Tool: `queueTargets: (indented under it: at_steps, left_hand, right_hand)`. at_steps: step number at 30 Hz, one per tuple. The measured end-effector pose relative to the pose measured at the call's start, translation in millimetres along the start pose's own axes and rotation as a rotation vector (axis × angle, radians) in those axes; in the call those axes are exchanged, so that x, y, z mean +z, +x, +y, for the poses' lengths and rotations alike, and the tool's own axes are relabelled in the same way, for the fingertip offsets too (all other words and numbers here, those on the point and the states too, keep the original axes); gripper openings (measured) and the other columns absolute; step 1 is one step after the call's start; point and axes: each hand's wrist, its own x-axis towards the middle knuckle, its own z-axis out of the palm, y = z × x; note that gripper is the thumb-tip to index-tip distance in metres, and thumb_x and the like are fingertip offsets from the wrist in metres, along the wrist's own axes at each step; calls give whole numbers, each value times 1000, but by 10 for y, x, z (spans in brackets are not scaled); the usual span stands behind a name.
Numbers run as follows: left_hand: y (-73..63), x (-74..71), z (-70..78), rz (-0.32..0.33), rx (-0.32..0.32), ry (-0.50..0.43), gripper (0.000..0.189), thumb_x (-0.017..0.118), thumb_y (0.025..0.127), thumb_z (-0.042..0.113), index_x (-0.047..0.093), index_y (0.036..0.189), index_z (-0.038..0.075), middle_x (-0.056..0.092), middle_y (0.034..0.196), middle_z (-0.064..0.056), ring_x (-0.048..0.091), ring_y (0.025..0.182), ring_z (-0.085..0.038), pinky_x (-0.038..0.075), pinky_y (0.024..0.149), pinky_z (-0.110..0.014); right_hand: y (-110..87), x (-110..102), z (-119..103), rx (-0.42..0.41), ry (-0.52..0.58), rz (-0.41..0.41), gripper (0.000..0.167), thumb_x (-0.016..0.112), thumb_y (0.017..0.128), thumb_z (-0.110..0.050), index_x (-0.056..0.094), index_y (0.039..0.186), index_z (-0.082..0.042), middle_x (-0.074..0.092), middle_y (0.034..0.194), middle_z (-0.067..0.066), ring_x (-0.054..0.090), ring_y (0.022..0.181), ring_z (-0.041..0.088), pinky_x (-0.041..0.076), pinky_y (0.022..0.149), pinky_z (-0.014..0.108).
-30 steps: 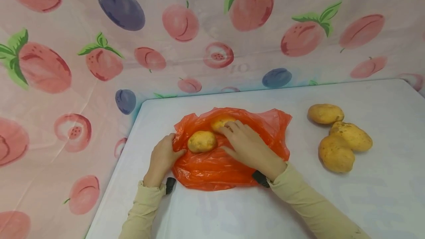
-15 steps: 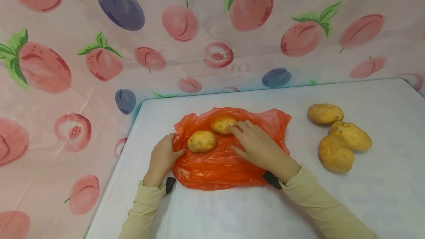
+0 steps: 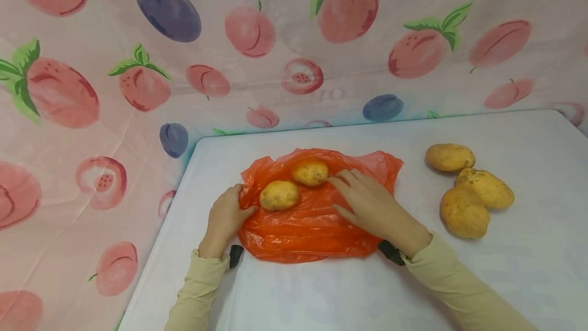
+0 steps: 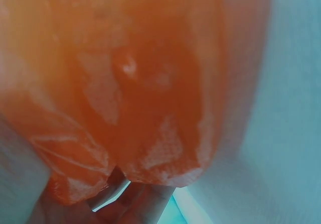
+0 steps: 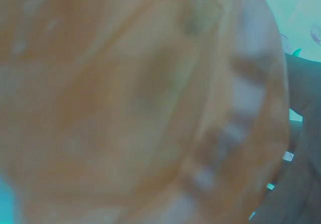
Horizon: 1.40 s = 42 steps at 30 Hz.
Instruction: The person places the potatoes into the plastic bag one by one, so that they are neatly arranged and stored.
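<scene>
A crinkled red plastic bag (image 3: 317,241) lies spread in the middle of the white table. On it are two potatoes, a nearer left one (image 3: 279,196) and a farther right one (image 3: 310,172). My left hand (image 3: 225,221) holds the bag's left edge, thumb over the film; orange film fills most of the left wrist view, with fingers (image 4: 145,204) at its lower edge. Over the bag's right part, my right hand (image 3: 369,201) has its loosely bent fingers beside the right end of the farther potato, gripping nothing. The right wrist view is blurred by film close to the lens.
Three more potatoes (image 3: 465,212) lie grouped on the table (image 3: 321,300) to the right, beyond the right forearm. A fruit-patterned cloth (image 3: 349,75) hangs along the table's back and left edges.
My right hand has let go of the farther potato and drawn back to the right, uncovering it. The left hand and the nearer potato have stayed in place.
</scene>
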Motion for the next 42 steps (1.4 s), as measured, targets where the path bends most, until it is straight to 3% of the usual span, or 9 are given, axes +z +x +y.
queueTargets:
  at_steps: [3, 13, 42]
  left_hand:
    - [4, 2, -5, -6, -7, -3, 57, 78, 85, 22, 53, 131, 0, 64, 118, -17, 60, 103, -33, 53, 93, -51]
    - [7, 7, -9, -9, -9, -14, 57, 78, 85, 22, 53, 132, 0, 64, 119, -17, 60, 104, -33, 52, 94, -51]
    - [3, 5, 4, -15, -25, -11, 60, 78, 86, 22, 51, 134, -1, 63, 121, -18, 60, 105, -34, 52, 95, -51]
  right_hand:
    - [-32, -2, 29, 11, -4, -16, 61, 75, 89, -32, 54, 138, -3, 55, 136, 18, 51, 128, 35, 42, 108, 53]
    - [-138, -32, 139, -26, -29, 34, 59, 78, 86, -29, 57, 133, -1, 57, 129, 18, 55, 120, 34, 50, 100, 51]
    - [-459, -201, 449, -13, -14, 48, 54, 77, 87, -23, 57, 132, -1, 56, 128, 17, 55, 115, 34, 53, 94, 51]
